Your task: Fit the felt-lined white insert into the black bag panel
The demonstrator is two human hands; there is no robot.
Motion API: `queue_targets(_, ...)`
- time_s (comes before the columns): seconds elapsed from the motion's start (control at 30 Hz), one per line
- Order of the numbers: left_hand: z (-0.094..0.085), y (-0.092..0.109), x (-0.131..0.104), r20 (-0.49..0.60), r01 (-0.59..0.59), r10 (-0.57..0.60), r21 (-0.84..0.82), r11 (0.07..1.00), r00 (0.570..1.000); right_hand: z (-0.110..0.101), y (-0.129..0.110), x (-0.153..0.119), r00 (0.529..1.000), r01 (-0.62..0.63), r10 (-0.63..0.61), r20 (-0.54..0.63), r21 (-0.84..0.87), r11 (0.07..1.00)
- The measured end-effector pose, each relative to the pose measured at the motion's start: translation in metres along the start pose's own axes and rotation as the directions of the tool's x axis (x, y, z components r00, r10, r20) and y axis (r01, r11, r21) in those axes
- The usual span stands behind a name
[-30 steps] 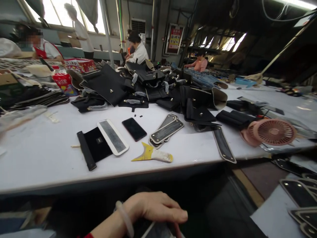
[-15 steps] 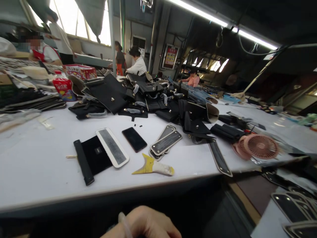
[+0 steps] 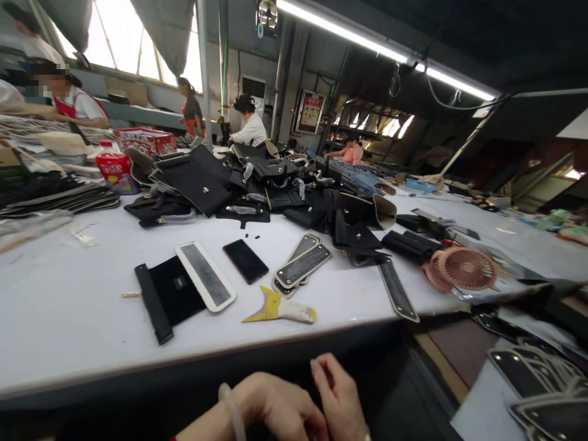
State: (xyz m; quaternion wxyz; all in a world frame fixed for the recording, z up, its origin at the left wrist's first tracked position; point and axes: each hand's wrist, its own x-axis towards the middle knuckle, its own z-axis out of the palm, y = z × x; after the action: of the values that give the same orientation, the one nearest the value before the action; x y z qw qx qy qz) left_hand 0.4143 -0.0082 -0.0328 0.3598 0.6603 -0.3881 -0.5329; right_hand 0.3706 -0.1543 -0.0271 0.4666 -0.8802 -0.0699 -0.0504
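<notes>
Both hands are low at the bottom edge of the view, below the front edge of the white surface (image 3: 68, 318), and they touch each other. Left hand (image 3: 271, 410), with a pale bangle (image 3: 232, 410) on its wrist, is curled, and the right hand (image 3: 340, 398) lies against it with fingers bent. I cannot tell if either grip holds something, because the frame cuts them.

Nearest to them on the surface lies a yellow scraper (image 3: 278, 309) with a white wrapped handle. Beside it are a black phone (image 3: 245, 261), a stack of grey-black strips (image 3: 301, 266), a white-framed strip (image 3: 205, 275) and a black flap piece (image 3: 172, 297) with a small label, too small to read. Further back is a heap of black bags (image 3: 257, 177), and a pink fan (image 3: 463, 268) lies to the right. The red bottle (image 3: 113, 165) and red box (image 3: 144, 139) carry writing that I cannot read.
</notes>
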Motion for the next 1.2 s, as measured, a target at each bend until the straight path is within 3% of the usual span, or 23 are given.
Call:
queue_targets(0.07, 0.001, 0.01, -0.006, 0.035, 0.013, -0.012, -0.035, 0.999, 0.999, -0.016, -0.007, 0.027, 0.972, 0.23, -0.237, 0.006, -0.255, 0.939)
queue_targets(0.13, 0.001, 0.018, -0.011, 0.028, 0.032, -0.03, -0.076, 0.997, 0.999, -0.019, -0.018, 0.059, 0.916, 0.395, -0.385, 0.114, -0.426, 0.814)
queue_targets(0.27, 0.001, 0.021, -0.014, 0.029, 0.044, -0.04, -0.157, 0.987, 0.999, 0.004, -0.032, 0.107, 0.875, 0.477, -0.338, 0.347, -0.497, 0.725)
queue_targets(0.37, 0.002, 0.019, -0.011, 0.019, 0.06, -0.058, -0.18, 0.982, 0.998, 0.018, -0.035, 0.116, 0.827, 0.534, -0.304, 0.473, -0.493, 0.686)
queue_targets(0.43, 0.002, 0.02, -0.01, 0.01, 0.07, -0.069, -0.173, 0.982, 0.998, 0.013, -0.036, 0.113, 0.806, 0.545, -0.282, 0.521, -0.464, 0.698)
queue_targets(0.53, 0.001, 0.025, -0.012, -0.003, 0.079, -0.081, -0.149, 0.986, 0.997, -0.019, -0.035, 0.103, 0.831, 0.458, -0.205, 0.517, -0.426, 0.78)
queue_targets(0.6, 0.001, 0.029, -0.014, -0.017, 0.09, -0.093, -0.123, 0.988, 0.996, -0.053, -0.032, 0.091, 0.863, 0.35, -0.131, 0.487, -0.39, 0.852)
queue_targets(0.67, 0.001, 0.032, -0.016, -0.041, 0.103, -0.107, -0.085, 0.991, 0.993, -0.088, -0.026, 0.072, 0.864, 0.199, -0.031, 0.502, -0.284, 0.938)
queue_targets(0.7, 0.002, 0.034, -0.017, -0.055, 0.108, -0.112, -0.066, 0.992, 0.992, -0.104, -0.022, 0.06, 0.841, 0.077, 0.046, 0.538, -0.203, 0.976)
queue_targets(0.73, 0.002, 0.036, -0.019, -0.068, 0.112, -0.116, -0.048, 0.992, 0.991, -0.117, -0.018, 0.046, 0.777, -0.153, 0.157, 0.61, -0.059, 0.986)
queue_targets(0.77, 0.003, 0.038, -0.02, -0.084, 0.114, -0.116, -0.031, 0.993, 0.99, -0.126, -0.015, 0.03, 0.697, -0.335, 0.234, 0.678, 0.018, 0.942)
queue_targets(0.83, 0.004, 0.042, -0.025, -0.118, 0.118, -0.117, -0.005, 0.993, 0.986, -0.134, -0.01, 0.0, 0.556, -0.517, 0.319, 0.767, 0.02, 0.856)
queue_targets(0.9, 0.005, 0.045, -0.029, -0.16, 0.125, -0.123, 0.005, 0.992, 0.98, -0.128, -0.011, -0.025, 0.475, -0.544, 0.357, 0.805, -0.051, 0.838)
queue_targets(1.0, 0.007, 0.05, -0.035, -0.207, 0.139, -0.138, -0.01, 0.99, 0.969, -0.113, -0.025, -0.04, 0.421, -0.514, 0.405, 0.812, -0.155, 0.844)
queue_targets(1.2, 0.008, 0.056, -0.036, -0.247, 0.193, -0.188, -0.004, 0.981, 0.951, -0.103, -0.054, -0.025, 0.479, -0.255, 0.384, 0.789, -0.293, 0.921)
